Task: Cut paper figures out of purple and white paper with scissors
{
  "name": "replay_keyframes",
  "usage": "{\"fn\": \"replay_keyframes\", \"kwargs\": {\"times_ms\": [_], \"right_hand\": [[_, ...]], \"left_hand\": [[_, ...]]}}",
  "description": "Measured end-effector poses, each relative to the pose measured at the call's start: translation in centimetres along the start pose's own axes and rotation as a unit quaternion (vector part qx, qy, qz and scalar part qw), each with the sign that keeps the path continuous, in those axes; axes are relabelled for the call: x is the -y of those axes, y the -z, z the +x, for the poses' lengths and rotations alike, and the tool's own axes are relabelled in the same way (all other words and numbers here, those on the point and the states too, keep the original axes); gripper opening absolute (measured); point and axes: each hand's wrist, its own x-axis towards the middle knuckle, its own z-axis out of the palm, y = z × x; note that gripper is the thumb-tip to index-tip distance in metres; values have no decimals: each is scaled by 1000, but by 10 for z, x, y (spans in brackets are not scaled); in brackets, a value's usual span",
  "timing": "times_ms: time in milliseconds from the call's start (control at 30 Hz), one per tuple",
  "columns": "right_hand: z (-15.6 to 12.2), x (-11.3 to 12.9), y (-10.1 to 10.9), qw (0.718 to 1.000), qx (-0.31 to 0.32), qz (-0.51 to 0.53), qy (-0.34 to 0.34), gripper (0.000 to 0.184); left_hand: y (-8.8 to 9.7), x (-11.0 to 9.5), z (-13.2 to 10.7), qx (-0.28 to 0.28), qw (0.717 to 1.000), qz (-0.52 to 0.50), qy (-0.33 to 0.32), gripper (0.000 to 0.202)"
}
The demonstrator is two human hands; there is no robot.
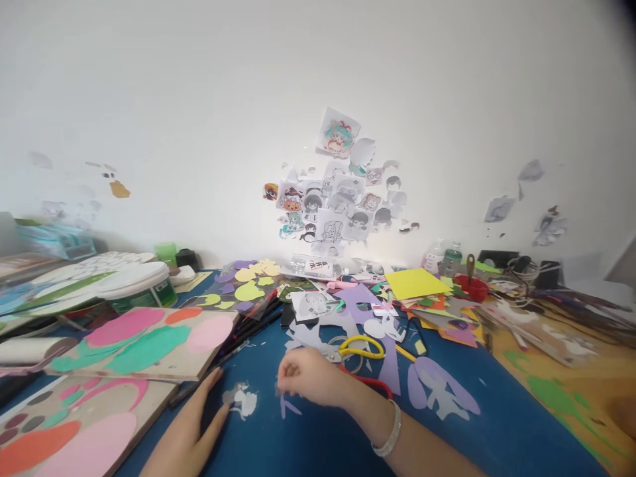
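Observation:
My left hand (191, 424) lies flat on the blue table (497, 430), fingers stretched out beside a small white-and-grey paper cutout (242, 399). To its right, my right hand (311, 381), a bracelet on its wrist, hovers with fingers curled in a pinch just right of the cutout. What the pinch holds, if anything, is too small to make out. Yellow-handled scissors (360, 348) lie just behind my right hand, and a red-handled tool (370, 383) is beside the wrist.
Painted boards (149, 344) with pink, green and orange shapes fill the left. Dark pens (248, 328), purple cutouts (437, 391), a yellow sheet (415, 283) and paper scraps crowd the middle. A white tub (142, 288), bottles (444, 258) and a red bowl (472, 288) stand behind. Stickers (338, 199) cover the wall.

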Motion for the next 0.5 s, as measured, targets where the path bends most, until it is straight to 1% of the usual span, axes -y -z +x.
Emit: {"fn": "replay_keyframes", "kwargs": {"times_ms": [67, 133, 233, 333, 400, 467, 500], "right_hand": [[-17, -7, -2, 999, -3, -34, 5, 7], [-28, -11, -7, 995, -27, -96, 13, 10], [-31, -12, -14, 983, -47, -177, 19, 10], [-27, -10, -18, 969, -34, -245, 7, 2], [-26, -8, -21, 959, -19, -283, 0, 11], [-28, -6, -23, 955, -25, -297, 4, 20], [-31, -6, -23, 957, -37, -286, 11, 23]], "left_hand": [[-2, 1, 1, 1, 1000, 16, -2, 61], [-7, 8, 3, -4, 999, 32, -8, 63], [-20, 22, 5, -24, 998, 58, -31, 64], [-29, 32, 4, -29, 994, 86, -52, 63], [-31, 36, 4, -32, 992, 98, -68, 63], [-32, 39, 3, -50, 992, 88, -81, 61], [-33, 40, 3, -63, 992, 73, -85, 60]]}}
